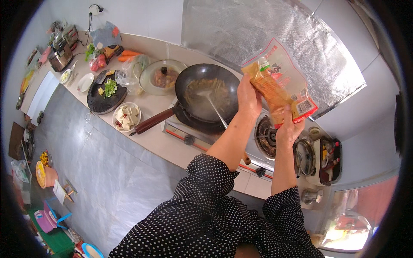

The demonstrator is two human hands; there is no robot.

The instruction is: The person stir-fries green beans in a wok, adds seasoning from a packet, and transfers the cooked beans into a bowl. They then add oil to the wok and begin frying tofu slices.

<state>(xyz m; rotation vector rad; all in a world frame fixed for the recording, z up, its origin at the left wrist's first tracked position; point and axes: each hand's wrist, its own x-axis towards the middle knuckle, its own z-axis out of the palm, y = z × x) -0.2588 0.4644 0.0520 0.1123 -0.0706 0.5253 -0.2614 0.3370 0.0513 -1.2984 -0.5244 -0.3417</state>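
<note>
A clear plastic pouch point(279, 85) with orange-brown contents is held up over the right part of the stove. My left hand point(250, 98) grips its left side, and my right hand point(288, 130) holds its lower corner, near a printed code. Below and to the left, a black wok point(201, 72) with brownish liquid sits on a burner. A metal spatula point(214, 108) leans in the wok, its wooden handle end showing beyond my left forearm. The right burner point(267, 135) has no pan on it.
Left of the wok stand a bowl of white tofu cubes point(132, 111), a round black board point(105, 103) with chopped greens and a glass lid point(146, 75) over food. The wok's long handle point(155, 122) reaches over the counter. At right are lidded pots point(305, 156) and a condiment rack point(334, 161).
</note>
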